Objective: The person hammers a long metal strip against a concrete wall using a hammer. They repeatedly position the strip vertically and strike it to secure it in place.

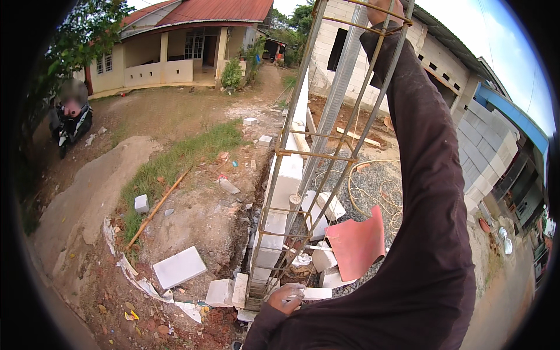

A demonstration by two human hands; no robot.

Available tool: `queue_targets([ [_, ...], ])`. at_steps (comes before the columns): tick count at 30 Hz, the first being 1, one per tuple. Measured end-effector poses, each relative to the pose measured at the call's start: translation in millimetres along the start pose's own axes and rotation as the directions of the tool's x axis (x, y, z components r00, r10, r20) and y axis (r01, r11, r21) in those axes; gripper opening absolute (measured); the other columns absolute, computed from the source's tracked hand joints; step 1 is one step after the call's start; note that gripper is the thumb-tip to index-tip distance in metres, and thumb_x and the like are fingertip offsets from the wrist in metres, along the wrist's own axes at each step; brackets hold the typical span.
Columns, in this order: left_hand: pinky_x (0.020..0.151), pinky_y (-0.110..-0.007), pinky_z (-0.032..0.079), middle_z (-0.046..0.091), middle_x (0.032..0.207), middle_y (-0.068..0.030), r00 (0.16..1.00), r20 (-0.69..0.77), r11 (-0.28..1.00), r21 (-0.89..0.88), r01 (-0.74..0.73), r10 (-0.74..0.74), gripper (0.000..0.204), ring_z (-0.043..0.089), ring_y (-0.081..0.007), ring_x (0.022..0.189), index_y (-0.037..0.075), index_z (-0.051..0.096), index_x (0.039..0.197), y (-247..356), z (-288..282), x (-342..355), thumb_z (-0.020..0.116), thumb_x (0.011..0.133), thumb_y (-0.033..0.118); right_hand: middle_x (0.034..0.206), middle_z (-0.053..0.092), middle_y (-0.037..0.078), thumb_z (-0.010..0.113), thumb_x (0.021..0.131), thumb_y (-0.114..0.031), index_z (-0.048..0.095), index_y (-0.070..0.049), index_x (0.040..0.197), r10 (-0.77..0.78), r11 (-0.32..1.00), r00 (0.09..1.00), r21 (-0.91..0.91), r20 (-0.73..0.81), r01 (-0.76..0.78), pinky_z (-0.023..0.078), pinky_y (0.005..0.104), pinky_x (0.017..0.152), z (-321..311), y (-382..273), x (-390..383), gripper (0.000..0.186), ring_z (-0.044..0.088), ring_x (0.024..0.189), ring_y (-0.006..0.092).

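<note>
A tall cage of rusty steel rebar [315, 156] rises in front of me, tied with square stirrups. Inside or just behind it leans a ribbed galvanized metal channel [338, 87]. My right hand [386, 11] is raised to the cage's upper part, next to the channel; the rods cross before my wrist and the picture's edge cuts off the fingers. Down at the cage's foot, my left hand [284, 298] is curled, its dusty fingers beside the lower rods. What it holds, if anything, is hidden. A low white block wall [286, 175] runs along behind the cage.
Loose white blocks [179, 268] lie around the base, beside a bent pink sheet [359, 242] and coiled cable [356, 184] on gravel. A wooden pole [157, 209] lies left of the trench. A person on a motorbike [73, 119] is at far left.
</note>
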State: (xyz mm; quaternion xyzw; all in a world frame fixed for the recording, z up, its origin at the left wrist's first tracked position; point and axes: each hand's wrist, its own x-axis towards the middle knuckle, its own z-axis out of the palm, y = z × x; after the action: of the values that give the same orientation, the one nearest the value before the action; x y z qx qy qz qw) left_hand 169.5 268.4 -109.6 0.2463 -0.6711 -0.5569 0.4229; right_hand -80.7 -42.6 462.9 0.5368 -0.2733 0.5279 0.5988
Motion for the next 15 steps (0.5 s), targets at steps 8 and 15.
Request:
queue_targets([
  [8,0.082,-0.032,0.046,0.061,0.100,-0.0152,0.999,-0.008,0.998,0.050,-0.048,0.048,0.016,0.059,-0.0268,0.093,0.000,0.061,0.090,-6.0,-2.5,-0.1,0.061,0.076,0.008,0.077,0.054,0.012,0.048,0.078,-0.015,0.057,-0.009,0.074,0.064,0.997,0.998,-0.049,-0.011,-0.064,0.044,0.0415,0.066,8.1,-1.8,-0.7,0.011,0.053,0.075,0.0304],
  [15,0.081,-0.033,0.047,0.061,0.098,-0.0146,0.987,0.024,0.963,0.216,-0.162,0.161,0.014,0.059,-0.0266,0.093,0.000,0.061,0.087,3.9,-3.8,0.2,0.060,0.074,0.004,0.085,0.055,0.008,0.045,0.080,-0.013,0.058,-0.011,0.077,-0.176,0.942,0.979,-0.272,0.100,0.197,0.045,0.0372,0.074,12.8,13.8,-3.9,0.013,0.052,0.085,0.0278],
])
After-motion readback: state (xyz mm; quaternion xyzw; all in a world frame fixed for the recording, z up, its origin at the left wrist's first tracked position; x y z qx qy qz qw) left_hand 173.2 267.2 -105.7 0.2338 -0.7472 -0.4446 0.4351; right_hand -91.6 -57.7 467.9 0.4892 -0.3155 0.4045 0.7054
